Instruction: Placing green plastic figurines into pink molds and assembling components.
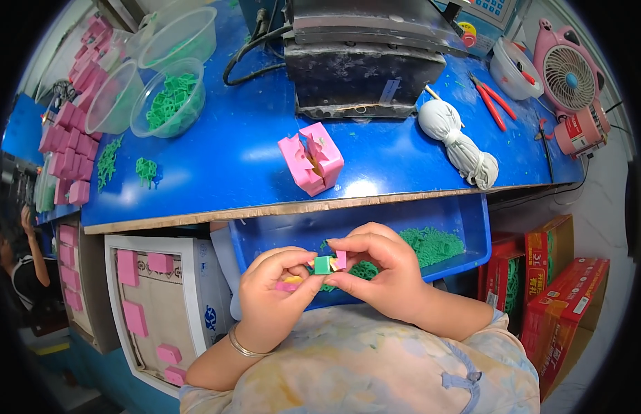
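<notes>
Head view: I am holding a small green block [322, 265] in front of my body, above the near side of a blue tray [478, 228], and both hands are meeting around it. My left hand [275, 279] is closing narrowly, thumb and fingers pinching at the block's left side, while a pink-and-yellow piece [290, 283] is showing among its curled fingers. My right hand [382, 265] is also pinching, its thumb and fingertips gripping a small pink piece [341, 260] at the block's right side; I cannot tell whether the two parts are joined. Loose green pieces [432, 246] are lying heaped in the tray below. Beyond its far edge, a larger pink block [312, 162] with a jagged gap is standing on the blue tabletop [244, 162], near the front edge. Behind that, a dark machine [362, 76] is sitting, and a white cloth bundle [458, 141] is lying to its right, near red-handled pliers [493, 103] and a pink fan [570, 72]. On the left, a clear bowl [142, 123] is holding more green pieces, and many pink blocks [71, 148] are piling up farther left, beyond the bowl.
</notes>
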### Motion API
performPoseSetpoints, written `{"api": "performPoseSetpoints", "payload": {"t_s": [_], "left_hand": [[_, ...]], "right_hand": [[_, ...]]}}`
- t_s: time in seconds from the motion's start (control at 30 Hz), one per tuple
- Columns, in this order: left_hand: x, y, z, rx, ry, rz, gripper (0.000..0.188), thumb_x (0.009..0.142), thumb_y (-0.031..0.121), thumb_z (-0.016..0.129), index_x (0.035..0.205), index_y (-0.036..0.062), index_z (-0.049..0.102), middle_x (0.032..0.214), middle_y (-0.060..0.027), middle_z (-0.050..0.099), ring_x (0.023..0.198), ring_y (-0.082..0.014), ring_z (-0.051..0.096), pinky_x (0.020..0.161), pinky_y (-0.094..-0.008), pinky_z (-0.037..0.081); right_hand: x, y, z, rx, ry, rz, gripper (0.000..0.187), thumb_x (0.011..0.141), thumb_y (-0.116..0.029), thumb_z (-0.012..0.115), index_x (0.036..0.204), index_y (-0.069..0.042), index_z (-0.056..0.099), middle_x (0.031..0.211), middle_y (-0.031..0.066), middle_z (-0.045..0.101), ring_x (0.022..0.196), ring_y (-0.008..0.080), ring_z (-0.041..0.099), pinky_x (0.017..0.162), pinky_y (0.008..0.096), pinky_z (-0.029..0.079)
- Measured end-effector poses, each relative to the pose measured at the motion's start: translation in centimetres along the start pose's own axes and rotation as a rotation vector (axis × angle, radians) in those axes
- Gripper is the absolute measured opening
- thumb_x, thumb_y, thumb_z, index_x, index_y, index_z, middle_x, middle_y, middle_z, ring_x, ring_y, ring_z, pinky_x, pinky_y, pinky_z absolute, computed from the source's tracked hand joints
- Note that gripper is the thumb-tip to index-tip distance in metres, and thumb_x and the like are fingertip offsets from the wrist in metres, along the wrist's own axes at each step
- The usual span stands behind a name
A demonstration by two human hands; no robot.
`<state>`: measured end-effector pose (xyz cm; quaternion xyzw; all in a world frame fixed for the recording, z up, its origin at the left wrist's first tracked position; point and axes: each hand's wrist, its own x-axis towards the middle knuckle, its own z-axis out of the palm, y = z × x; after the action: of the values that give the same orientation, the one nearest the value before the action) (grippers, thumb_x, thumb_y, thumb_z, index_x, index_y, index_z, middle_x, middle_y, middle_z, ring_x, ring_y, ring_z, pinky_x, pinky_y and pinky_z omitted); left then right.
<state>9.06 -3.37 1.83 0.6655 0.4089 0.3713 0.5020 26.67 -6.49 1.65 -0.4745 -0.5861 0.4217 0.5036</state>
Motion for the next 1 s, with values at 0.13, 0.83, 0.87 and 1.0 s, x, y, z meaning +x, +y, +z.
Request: {"api": "performPoseSetpoints", "payload": {"t_s": [0.13,0.83,0.87,1.0], "left_hand": [[0.0,0.1,0.3,-0.024,0.049,0.025,0.024,0.069,-0.011,0.066,0.092,-0.005,0.058,0.098,-0.0117,0.057,0.077,-0.0108,0.059,0.067,-0.0221,0.049],[0.8,1.0,-0.2,-0.316,-0.211,-0.176,0.05,0.071,-0.008,0.068,0.115,-0.002,0.044,0.097,-0.0095,0.056,0.085,-0.0122,0.058,0.07,-0.0228,0.049],[0.8,1.1,0.0,-0.296,-0.253,-0.178,0.048,0.072,-0.009,0.066,0.114,-0.0026,0.045,0.097,-0.0105,0.057,0.091,-0.0145,0.058,0.074,-0.0239,0.049],[0.7,-0.1,0.3,-0.214,-0.219,-0.098,0.042,0.072,-0.006,0.067,0.11,0.0006,0.051,0.091,-0.0066,0.059,0.075,-0.008,0.056,0.063,-0.0205,0.046]], "right_hand": [[0.3,0.0,0.3,-0.128,0.05,-0.062,0.033,0.069,-0.004,0.075,0.097,0.001,0.058,0.084,0.0081,0.052,0.071,0.014,0.055,0.061,0.0241,0.049],[0.2,1.7,0.7,0.821,-0.038,0.445,0.02,0.082,-0.004,0.064,0.095,0.0,0.049,0.085,0.009,0.06,0.074,0.0124,0.06,0.064,0.0243,0.051],[0.0,1.7,0.9,0.797,-0.043,0.432,0.021,0.082,-0.004,0.064,0.095,-0.001,0.048,0.085,0.009,0.06,0.074,0.0125,0.06,0.064,0.0244,0.051],[-0.2,1.5,1.3,0.812,-0.006,0.395,0.02,0.083,-0.006,0.063,0.095,-0.001,0.047,0.083,0.0081,0.059,0.071,0.0118,0.059,0.062,0.024,0.05]]}}
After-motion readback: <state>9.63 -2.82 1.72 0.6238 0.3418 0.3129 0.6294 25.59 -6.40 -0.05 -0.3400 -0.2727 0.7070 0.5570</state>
